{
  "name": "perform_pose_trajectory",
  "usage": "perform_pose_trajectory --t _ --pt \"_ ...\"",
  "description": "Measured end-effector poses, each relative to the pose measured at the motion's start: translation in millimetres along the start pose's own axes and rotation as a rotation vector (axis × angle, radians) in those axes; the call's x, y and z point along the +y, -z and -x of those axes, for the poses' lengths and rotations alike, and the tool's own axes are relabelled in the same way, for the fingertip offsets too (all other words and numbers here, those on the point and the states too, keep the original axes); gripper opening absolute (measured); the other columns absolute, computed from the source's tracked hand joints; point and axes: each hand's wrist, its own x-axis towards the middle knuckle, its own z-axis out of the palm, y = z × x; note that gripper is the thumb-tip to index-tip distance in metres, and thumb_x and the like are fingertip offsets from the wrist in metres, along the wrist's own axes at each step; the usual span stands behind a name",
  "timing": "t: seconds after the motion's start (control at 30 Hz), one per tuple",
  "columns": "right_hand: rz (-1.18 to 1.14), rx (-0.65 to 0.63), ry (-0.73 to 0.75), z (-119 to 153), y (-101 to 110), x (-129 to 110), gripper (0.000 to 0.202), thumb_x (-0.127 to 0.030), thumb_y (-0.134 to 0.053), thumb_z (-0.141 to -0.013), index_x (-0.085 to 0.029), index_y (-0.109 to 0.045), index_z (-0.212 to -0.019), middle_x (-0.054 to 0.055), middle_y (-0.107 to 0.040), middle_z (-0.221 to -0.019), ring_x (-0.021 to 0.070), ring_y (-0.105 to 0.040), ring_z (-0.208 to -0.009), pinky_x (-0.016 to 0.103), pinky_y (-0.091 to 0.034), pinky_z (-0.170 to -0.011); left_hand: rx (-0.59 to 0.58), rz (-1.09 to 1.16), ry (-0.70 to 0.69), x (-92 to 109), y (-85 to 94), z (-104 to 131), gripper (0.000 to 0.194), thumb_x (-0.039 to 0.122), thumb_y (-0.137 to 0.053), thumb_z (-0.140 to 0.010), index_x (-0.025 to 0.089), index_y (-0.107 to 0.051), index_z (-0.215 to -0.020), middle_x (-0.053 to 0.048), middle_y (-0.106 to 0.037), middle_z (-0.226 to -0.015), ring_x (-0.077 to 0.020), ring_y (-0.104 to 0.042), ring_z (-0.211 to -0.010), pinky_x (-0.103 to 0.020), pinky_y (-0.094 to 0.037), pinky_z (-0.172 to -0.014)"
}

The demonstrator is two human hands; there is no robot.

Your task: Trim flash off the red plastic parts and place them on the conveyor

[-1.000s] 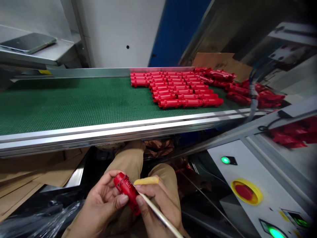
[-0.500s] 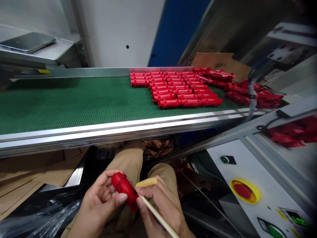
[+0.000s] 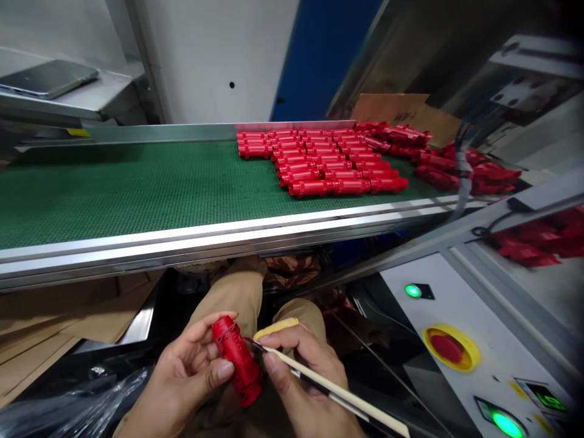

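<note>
My left hand [image 3: 182, 371] holds a red plastic cylindrical housing [image 3: 237, 359] between thumb and fingers, low in front of my lap. The housing is tilted, with ribs and small dark openings on it. My right hand [image 3: 305, 377] grips a slim pale-handled tool [image 3: 347, 398] like a pen; it looks like a fine brush, but its tip is too small to make out. That dark tip lies close to the housing's right side, and I cannot tell whether it touches. A yellow cover [image 3: 276, 328] sits on one finger of my right hand.
Rows of red housings [image 3: 337, 164] lie on a green conveyor belt [image 3: 182, 188], with a looser pile [image 3: 456, 167] farther right. A metal rail [image 3: 182, 240] edges the belt. At right stands a control panel [image 3: 410, 328] with a red stop button [image 3: 447, 350]. Cardboard [image 3: 68, 328] lies at left.
The red housing has turned slightly in my left hand. My right hand has shifted a little right, and the tool's handle now lies flatter. The panel's green buttons have lit up.
</note>
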Motion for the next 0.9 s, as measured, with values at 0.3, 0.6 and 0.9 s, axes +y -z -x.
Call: perform_pose_trajectory --t 0.3,0.6,0.9 --pt "0.077 -0.080 0.061 -3.4 4.0 -3.8 0.018 -0.012 -0.067 -0.092 -0.021 -0.075 -0.105 0.002 -0.076 -0.093 0.0154 -0.073 -0.086 0.023 -0.055 -0.077 -0.025 0.003 0.010 -2.2 4.7 -1.7 0.054 0.026 -0.098 -0.066 0.022 -0.079 -0.117 -0.007 -0.083 -0.087 -0.0204 -0.075 -0.079 -0.025 -0.061 -0.071" --pt "0.131 -0.093 0.011 -3.9 2.7 -4.4 0.006 -0.020 -0.068 -0.095 -0.022 -0.073 -0.098 0.002 -0.073 -0.088 0.0159 -0.071 -0.081 0.025 -0.051 -0.072 0.063 -0.045 -0.063 0.5 0.1 0.1 0.050 0.023 -0.100 -0.062 0.021 -0.080 -0.108 -0.004 -0.081 -0.080 -0.0171 -0.073 -0.072 -0.020 -0.059 -0.065" --pt "0.139 -0.180 -0.045 -1.6 21.5 -7.5 0.007 -0.020 -0.068 -0.095 -0.024 -0.072 -0.098 0.003 -0.078 -0.089 0.0181 -0.074 -0.079 0.026 -0.056 -0.071 0.084 -0.069 -0.069 7.9 3.0 0.4 0.053 0.029 -0.097 -0.065 0.023 -0.079 -0.114 -0.006 -0.080 -0.080 -0.0177 -0.071 -0.068 -0.022 -0.059 -0.065"
